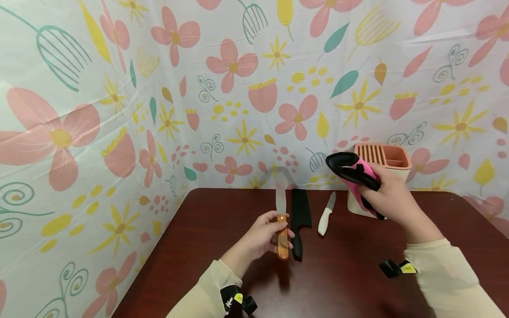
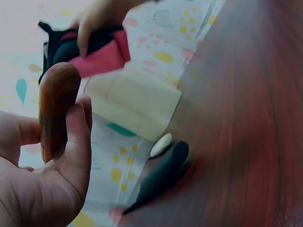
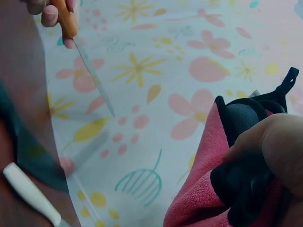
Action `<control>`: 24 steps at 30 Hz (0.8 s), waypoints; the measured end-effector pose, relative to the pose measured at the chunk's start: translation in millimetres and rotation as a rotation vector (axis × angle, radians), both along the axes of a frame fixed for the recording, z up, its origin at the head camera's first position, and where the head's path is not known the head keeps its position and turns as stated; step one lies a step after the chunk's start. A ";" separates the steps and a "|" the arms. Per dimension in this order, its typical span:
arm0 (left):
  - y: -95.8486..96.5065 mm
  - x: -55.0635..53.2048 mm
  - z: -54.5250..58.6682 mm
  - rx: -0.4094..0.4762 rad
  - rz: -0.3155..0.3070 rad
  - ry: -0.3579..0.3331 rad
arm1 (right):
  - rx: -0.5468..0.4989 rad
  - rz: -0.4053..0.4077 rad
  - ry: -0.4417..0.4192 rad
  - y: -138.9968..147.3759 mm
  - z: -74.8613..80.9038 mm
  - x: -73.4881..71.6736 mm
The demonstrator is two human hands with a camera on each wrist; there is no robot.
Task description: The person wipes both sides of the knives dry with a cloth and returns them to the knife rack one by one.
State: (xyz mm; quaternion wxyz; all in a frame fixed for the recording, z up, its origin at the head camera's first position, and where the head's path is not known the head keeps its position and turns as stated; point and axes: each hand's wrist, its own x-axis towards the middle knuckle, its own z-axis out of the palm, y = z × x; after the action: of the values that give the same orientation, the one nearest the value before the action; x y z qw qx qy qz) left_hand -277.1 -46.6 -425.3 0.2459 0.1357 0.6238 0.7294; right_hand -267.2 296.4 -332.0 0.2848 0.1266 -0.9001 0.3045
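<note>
My left hand (image 1: 258,238) grips the orange-brown wooden handle of a knife (image 1: 280,198) with a long straight silver blade, which points away over the table. Held up at the right, my right hand (image 1: 391,194) pinches a folded pink cloth (image 3: 201,175) with black trim and a hanging loop; part of the cloth is hidden by the fingers. The cloth and the knife are apart. Just right of the left hand lies a black cleaver (image 1: 301,207), and beyond it a small knife (image 1: 324,222) with a white handle.
A cream knife block (image 1: 354,205) with a slotted pink top stands at the back right, partly behind the right hand. Dark red-brown table (image 1: 318,274) runs below everything. A flowered sheet (image 1: 238,110) hangs along the back and left.
</note>
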 end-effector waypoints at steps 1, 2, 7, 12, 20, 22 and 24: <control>1.7 1.9 0.8 0.002 -0.004 0.002 | -0.015 0.001 0.003 -2.3 -1.0 -2.4; 3.4 3.9 1.7 0.004 -0.008 0.004 | -0.029 -0.002 0.007 -5.0 -2.1 -4.8; 11.4 13.6 2.2 0.001 -0.038 0.012 | -0.076 0.018 0.008 -23.2 -5.7 -16.8; 19.4 20.6 -3.4 -0.014 -0.066 0.036 | -0.110 0.058 0.004 -40.9 -10.5 -24.5; 30.4 29.3 -11.4 -0.040 -0.072 0.050 | -0.052 0.090 -0.008 -53.4 -25.8 -25.6; 31.8 31.2 -10.7 -0.045 -0.074 0.050 | -0.043 0.091 -0.018 -54.1 -28.4 -26.6; 32.6 33.2 -9.8 -0.053 -0.076 0.055 | -0.040 0.089 -0.018 -54.6 -31.0 -28.3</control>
State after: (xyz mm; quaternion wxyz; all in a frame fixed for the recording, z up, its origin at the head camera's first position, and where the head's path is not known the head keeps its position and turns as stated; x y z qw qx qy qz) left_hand -243.9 -14.0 -435.1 0.2593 0.1727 0.6441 0.6986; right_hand -295.5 241.8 -363.0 0.2652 0.1579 -0.8899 0.3358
